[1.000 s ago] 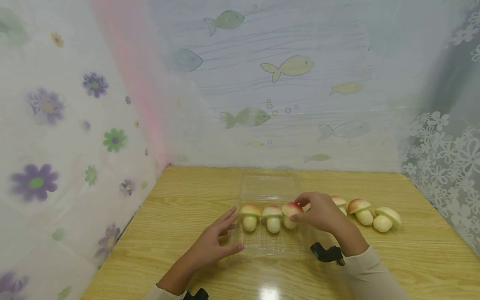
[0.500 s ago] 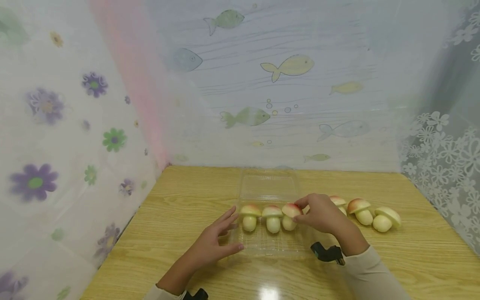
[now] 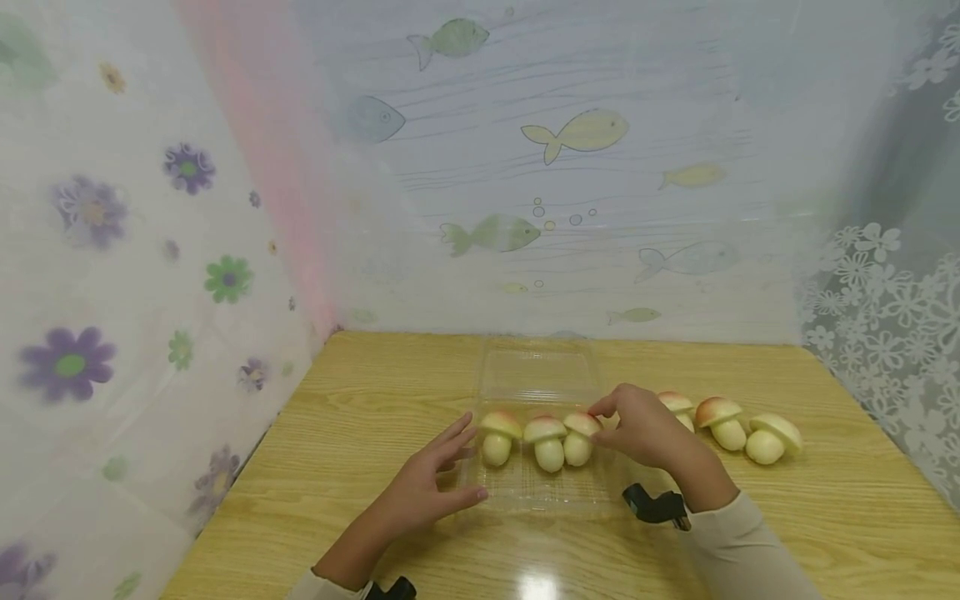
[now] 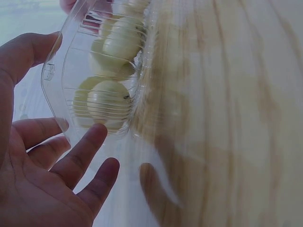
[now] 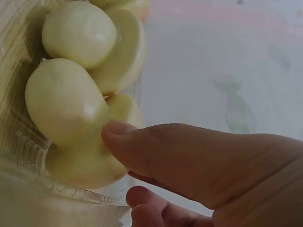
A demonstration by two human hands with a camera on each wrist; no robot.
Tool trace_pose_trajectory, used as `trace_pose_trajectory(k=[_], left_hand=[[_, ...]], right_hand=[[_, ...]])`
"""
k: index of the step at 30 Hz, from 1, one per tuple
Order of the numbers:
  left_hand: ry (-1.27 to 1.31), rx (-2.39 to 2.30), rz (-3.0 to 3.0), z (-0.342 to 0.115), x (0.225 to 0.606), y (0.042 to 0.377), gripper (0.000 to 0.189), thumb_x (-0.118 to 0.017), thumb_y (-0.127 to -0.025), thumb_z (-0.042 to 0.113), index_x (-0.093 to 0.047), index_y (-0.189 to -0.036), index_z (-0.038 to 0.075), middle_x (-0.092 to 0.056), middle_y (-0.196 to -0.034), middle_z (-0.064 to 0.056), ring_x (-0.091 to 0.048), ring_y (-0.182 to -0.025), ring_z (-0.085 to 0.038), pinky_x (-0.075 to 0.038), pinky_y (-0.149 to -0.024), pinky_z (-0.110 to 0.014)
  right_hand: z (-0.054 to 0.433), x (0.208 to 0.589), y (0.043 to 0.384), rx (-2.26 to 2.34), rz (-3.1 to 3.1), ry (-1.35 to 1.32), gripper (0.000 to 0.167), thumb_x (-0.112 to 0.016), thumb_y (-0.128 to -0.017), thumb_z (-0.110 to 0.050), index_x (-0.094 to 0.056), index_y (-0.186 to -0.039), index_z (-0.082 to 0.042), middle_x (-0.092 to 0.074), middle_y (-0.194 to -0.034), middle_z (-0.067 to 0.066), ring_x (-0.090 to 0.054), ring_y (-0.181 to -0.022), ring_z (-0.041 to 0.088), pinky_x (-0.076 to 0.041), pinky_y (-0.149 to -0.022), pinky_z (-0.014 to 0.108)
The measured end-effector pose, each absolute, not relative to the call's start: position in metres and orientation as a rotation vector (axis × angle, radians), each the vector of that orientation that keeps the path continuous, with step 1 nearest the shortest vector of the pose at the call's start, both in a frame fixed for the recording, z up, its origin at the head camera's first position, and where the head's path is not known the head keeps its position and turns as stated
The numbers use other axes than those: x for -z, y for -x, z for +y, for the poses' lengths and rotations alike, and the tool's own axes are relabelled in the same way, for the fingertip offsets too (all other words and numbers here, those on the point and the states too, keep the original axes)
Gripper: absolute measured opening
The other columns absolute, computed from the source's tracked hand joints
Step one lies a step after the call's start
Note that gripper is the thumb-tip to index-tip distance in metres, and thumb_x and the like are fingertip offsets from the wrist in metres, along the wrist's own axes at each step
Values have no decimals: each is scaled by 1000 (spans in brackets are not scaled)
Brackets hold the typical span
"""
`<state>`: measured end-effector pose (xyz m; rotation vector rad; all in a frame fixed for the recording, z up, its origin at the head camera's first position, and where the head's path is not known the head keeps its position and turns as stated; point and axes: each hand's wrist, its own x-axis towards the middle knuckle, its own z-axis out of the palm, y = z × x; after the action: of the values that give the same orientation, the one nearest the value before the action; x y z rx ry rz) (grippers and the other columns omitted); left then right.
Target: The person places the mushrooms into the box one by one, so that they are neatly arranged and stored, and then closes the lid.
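A clear plastic clamshell box (image 3: 540, 492) stands on the table with its lid (image 3: 540, 371) folded back. Three mushroom-shaped pieces with pale stems and reddish caps sit in a row inside. My right hand (image 3: 641, 429) is at the rightmost mushroom (image 3: 578, 450), thumb (image 5: 120, 137) against its cap and index finger at the cap's top edge. That mushroom leans close against the middle mushroom (image 3: 549, 454). At the box's left side, my left hand (image 3: 423, 492) has its fingers spread, fingertips touching the clear wall. The left mushroom (image 3: 497, 450) sits nearest to it.
Several more mushrooms, among them a red-capped one (image 3: 720, 421) and a pale one (image 3: 767, 446), lie on the wooden table (image 3: 360, 400) right of the box. A fish-patterned curtain (image 3: 480, 167) rises behind the table, and a flowered one (image 3: 135, 275) at the left.
The right hand's mushroom has shifted slightly left and come up against the middle one, which now tilts and sits a little nearer. The left mushroom leans slightly. The left hand has stayed put.
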<state>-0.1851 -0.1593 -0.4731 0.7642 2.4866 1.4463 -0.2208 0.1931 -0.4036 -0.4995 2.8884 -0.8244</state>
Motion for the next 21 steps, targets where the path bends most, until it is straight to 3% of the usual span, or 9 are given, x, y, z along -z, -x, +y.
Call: trace_pose_trajectory(k=[3,11,18,21], left_hand=[[-763,-1449,2483,-160,473,185,91,-79,-92,44,-29,-165,21,-15,-173,13,-48,-146,-21,-43,-116,-58],[-756,-1452,2478,-160,473,185,89,-79,-93,40,-29,-165,22,-15,-171,19,-48,-146,-22,-43,-116,-58],[-773,-1452,2477,-160,473,186,90,-79,-93,42,-29,-165,21,-14,-174,7,-48,-146,-24,-43,-115,-58],[-775,-1449,2479,-160,473,186,90,-79,-93,43,-29,-165,21,-15,-174,9,-48,-146,-23,-43,-115,-58]], right_hand=[[193,404,221,787,2907,537,34,-83,-88,-17,-77,-119,-4,-68,-110,13,-65,-97,26,-52,-70,34],[194,405,222,760,2917,552,35,-83,-88,-18,-77,-119,-5,-68,-109,12,-65,-93,25,-54,-71,37],[195,406,223,763,2918,544,36,-84,-87,-20,-77,-120,-6,-68,-109,11,-63,-90,21,-53,-70,35],[196,407,223,785,2911,528,36,-83,-88,-19,-76,-120,-6,-68,-109,11,-63,-86,19,-52,-68,34]])
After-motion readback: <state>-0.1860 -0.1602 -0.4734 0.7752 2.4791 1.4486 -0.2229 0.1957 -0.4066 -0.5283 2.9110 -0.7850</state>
